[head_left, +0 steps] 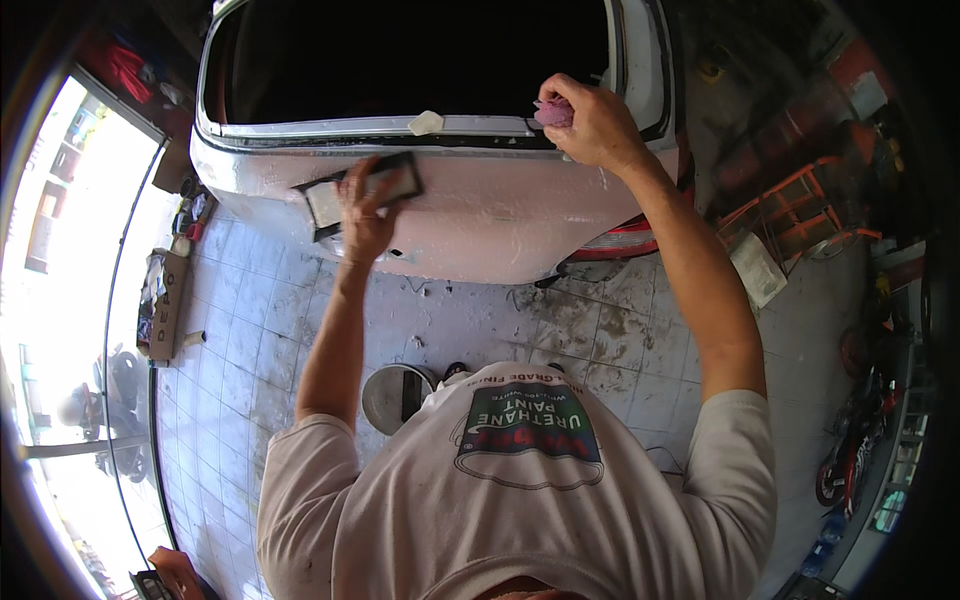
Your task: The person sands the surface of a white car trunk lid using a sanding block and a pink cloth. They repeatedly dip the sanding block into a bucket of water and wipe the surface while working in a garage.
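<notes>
The rear of a car [480,215] stands before me, its lower panel wet and dull pinkish. My left hand [368,215] grips a flat rectangular pad [325,205], light-faced with black edges, against the left part of this panel. Its fingers are spread across the pad and slightly smeared by motion. Higher up at the right, my right hand [597,122] is closed round a crumpled pink-purple sponge [553,112], near the lower edge of the dark rear window [420,60]. Water seems to drip below that hand. A pale angular piece [426,123] lies on the ledge under the window.
A round metal bucket [398,375] stands on the wet, stained tile floor [240,300] by my feet. At the right are an orange metal frame [790,205] and a red motorcycle [850,450]. A cardboard box [165,305] stands left, beside the bright glass front.
</notes>
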Demonstrator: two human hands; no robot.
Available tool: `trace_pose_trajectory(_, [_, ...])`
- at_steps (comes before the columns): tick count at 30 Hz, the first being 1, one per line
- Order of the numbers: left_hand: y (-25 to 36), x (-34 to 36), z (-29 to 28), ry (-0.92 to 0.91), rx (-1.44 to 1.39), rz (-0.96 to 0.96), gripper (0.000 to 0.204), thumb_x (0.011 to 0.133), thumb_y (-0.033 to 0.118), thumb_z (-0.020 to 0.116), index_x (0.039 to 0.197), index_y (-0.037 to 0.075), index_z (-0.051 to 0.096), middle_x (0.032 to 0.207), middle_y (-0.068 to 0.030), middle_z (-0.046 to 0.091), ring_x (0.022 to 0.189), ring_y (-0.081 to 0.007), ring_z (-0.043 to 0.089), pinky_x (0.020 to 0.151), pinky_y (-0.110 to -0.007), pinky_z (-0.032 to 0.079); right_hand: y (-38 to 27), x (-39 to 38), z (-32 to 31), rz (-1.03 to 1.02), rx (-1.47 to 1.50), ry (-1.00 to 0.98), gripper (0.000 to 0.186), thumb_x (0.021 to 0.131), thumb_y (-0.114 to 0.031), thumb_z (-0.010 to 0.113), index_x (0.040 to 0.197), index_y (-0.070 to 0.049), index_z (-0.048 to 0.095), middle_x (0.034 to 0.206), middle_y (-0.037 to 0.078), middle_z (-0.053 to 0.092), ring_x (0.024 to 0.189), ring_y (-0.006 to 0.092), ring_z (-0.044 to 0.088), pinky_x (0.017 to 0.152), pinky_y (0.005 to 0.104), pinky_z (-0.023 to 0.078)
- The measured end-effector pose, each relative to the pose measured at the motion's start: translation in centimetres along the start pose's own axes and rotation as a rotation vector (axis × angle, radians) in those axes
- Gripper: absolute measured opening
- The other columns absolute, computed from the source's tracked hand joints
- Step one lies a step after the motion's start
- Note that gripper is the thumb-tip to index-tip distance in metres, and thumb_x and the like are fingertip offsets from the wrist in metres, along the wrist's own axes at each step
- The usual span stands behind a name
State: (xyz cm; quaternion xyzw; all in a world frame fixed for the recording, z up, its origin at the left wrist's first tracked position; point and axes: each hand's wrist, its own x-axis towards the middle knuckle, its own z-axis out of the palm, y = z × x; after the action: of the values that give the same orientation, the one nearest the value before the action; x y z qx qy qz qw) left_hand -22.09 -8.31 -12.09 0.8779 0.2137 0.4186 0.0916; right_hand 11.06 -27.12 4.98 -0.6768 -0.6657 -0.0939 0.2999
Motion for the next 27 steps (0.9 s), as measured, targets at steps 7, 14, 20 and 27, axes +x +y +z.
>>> trace_pose_trajectory(7, [16.5,2.0,7.8,-0.272,-0.018,0.198,0.054,0.081,0.018,0.089,0.134,0.027,0.077,0.164,-0.0035,0.053,0.157,-0.0273,0.044,0.131,-0.067,0.025,6.6,0.7,-1.8,0.096,-0.311,-0.305,0.058,0.082,-0.023,0.079,0.139,-0.021,0.073,0.142,0.005,0.07,0.122,0.0308,0.072,0.103,0.0424,0.06])
trace_pose_trajectory(14, [3.2,-1.3,-1.5,-0.062,0.211,-0.09,0.065,0.08,0.016,0.093,0.141,0.019,0.072,0.158,-0.0111,0.06,0.146,-0.036,0.054,0.127,-0.059,0.033,15.6,-3.7,-4.4,-0.019,-0.327,-0.243,0.055,0.088,-0.025,0.087,0.141,-0.028,0.073,0.167,-0.012,0.05,0.126,0.0223,0.071,0.11,0.0417,0.061])
trace_pose_trajectory(20, [28.8,2.4,18.8,-0.079,0.164,0.158,0.056,0.083,0.027,0.088,0.137,0.032,0.074,0.158,-0.0086,0.052,0.15,-0.0306,0.047,0.129,-0.075,0.019,15.5,-1.8,-3.7,-0.09,-0.303,-0.261,0.053,0.08,-0.038,0.093,0.125,-0.017,0.073,0.142,-0.001,0.066,0.115,0.0295,0.074,0.099,0.0462,0.062])
trace_pose_trajectory(27, [18.8,1.6,9.6,-0.215,0.223,0.151,0.058,0.089,0.034,0.086,0.144,0.03,0.07,0.162,-0.0044,0.052,0.152,-0.0288,0.048,0.128,-0.078,0.018,15.0,-2.1,-4.2,-0.072,-0.328,-0.289,0.057,0.076,-0.044,0.095,0.118,-0.012,0.072,0.121,0.003,0.071,0.112,0.0311,0.074,0.095,0.0472,0.061])
